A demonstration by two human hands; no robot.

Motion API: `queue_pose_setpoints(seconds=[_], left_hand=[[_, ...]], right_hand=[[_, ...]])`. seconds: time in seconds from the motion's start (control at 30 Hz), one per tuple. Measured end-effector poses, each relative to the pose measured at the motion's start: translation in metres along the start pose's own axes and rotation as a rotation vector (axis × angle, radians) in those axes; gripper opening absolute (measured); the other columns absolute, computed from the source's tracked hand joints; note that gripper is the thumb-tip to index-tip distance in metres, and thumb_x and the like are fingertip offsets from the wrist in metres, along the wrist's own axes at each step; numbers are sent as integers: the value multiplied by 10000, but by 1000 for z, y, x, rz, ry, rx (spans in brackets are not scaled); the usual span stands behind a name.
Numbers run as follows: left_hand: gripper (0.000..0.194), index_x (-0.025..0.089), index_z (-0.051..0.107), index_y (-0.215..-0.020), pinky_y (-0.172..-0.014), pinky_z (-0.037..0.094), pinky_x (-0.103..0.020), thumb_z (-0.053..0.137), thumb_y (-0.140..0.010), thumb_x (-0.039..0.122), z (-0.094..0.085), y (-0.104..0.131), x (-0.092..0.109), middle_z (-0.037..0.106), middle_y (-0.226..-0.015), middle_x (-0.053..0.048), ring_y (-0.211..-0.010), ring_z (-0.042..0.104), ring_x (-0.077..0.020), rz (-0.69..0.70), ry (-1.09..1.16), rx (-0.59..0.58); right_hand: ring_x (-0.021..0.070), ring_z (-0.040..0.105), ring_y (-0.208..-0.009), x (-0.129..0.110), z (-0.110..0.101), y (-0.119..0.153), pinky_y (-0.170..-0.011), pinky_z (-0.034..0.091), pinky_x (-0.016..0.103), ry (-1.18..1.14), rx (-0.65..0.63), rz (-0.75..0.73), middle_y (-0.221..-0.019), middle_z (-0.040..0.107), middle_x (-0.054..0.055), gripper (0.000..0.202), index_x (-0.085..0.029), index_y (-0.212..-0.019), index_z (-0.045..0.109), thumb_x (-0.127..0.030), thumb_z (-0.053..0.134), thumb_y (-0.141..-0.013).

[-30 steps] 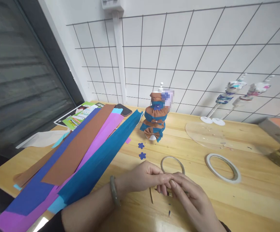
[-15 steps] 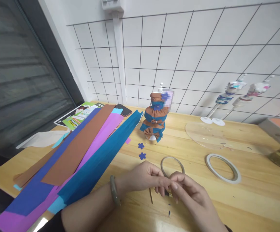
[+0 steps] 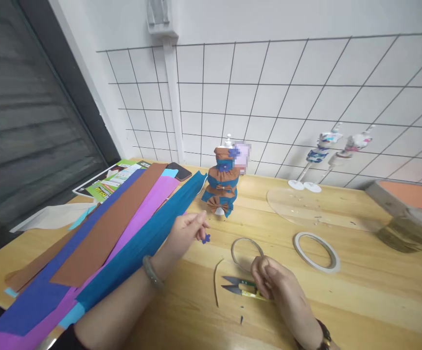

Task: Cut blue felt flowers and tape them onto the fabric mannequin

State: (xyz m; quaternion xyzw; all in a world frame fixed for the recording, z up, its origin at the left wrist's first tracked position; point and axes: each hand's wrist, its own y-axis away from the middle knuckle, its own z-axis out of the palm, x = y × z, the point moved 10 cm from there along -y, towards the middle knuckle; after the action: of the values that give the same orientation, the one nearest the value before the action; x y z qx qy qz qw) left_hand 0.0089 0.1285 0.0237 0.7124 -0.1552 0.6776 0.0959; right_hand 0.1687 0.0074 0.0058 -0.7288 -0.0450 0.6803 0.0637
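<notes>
My left hand [image 3: 190, 228] hovers over the table in front of the decorated figure, fingers curled and pinched; what they hold, if anything, is hidden. A small dark-blue paper flower [image 3: 205, 238] shows right beside its fingertips, and the spot of the second flower is covered by the hand. My right hand [image 3: 275, 278] is closed, thumb against the curled fingers, above thread snips [image 3: 238, 288] with dark blades and yellow handles. Any small thing in its pinch cannot be made out. The figure [image 3: 222, 180] stands upright, dressed in brown and teal crepe paper with bows and blue flowers.
Strips of blue, brown, purple and teal crepe paper [image 3: 145, 226] lie on the left. A thin tape ring [image 3: 234, 253], a white tape roll [image 3: 298, 245] and a thin brown strip [image 3: 216, 287] lie nearby. Two small figures on stands [image 3: 305, 171], a clear disc and wide tape [image 3: 396, 233] are farther right.
My hands, together before, have parted. The left has moved away and up to the blue flowers; the right stays near the tape ring. The snips are now uncovered, and the view has shifted slightly.
</notes>
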Motion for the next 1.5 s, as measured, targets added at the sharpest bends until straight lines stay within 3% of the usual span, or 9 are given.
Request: queue_pose_setpoints(seconds=[0.13,0.27,0.43,0.57,0.73,0.9,1.17,1.5], left_hand=[[342,166,597,-709,-509,344,-203,467,-811,466,-25,-8,31,500,-561,18,-527,442,-86,104,-12,165],[284,189,615,-814,-560,377,-210,486,-804,443,-31,-25,89,565,-702,1,-594,474,-98,278,-141,252],[313,187,614,-968,-744,417,-258,511,-794,427,-23,-62,164,618,-940,-49,-824,527,-143,540,-387,359],[366,185,615,-999,-757,409,-274,507,-787,464,-2,-87,194,615,-894,-45,-821,529,-147,661,-589,355],[338,190,642,-863,-660,397,-283,532,-756,491,16,-108,200,603,-713,-22,-693,535,-147,590,-764,333],[192,197,634,-725,-622,394,-275,589,-734,383,22,-111,204,618,-691,-20,-657,539,-140,595,-798,324],[151,186,643,-695,-584,456,-274,575,-756,307,24,-113,197,599,-566,-5,-502,548,-111,512,-644,219],[86,174,653,-725,-566,484,-264,620,-725,253,26,-114,194,629,-617,-14,-492,563,-98,458,-543,189]], right_hand=[[115,299,-497,-6,5,2,-491,265,251,266,-48,-37,-534,315,-36,396,-214,-561,294,-372,242,-921],[109,318,-497,-13,14,4,-501,263,246,431,-94,-129,-548,311,-37,369,-211,-574,283,-330,272,-923],[104,378,-499,-26,21,9,-515,279,233,635,-115,-294,-553,351,-36,330,-207,-594,311,-237,308,-922],[107,397,-489,-36,14,11,-504,293,229,696,-59,-346,-552,372,-35,311,-212,-608,316,-225,318,-919],[116,449,-517,-42,11,11,-516,337,224,699,-39,-345,-581,436,-28,256,-217,-670,373,-232,319,-920],[123,487,-539,-40,11,11,-525,366,233,715,-48,-316,-615,497,-19,208,-219,-735,422,-236,328,-919],[144,557,-654,-46,12,8,-586,433,256,700,-56,-362,-745,570,20,148,-221,-849,496,-185,364,-905],[161,579,-726,-58,7,8,-621,483,268,703,34,-479,-820,579,65,153,-206,-924,534,-159,392,-892]])
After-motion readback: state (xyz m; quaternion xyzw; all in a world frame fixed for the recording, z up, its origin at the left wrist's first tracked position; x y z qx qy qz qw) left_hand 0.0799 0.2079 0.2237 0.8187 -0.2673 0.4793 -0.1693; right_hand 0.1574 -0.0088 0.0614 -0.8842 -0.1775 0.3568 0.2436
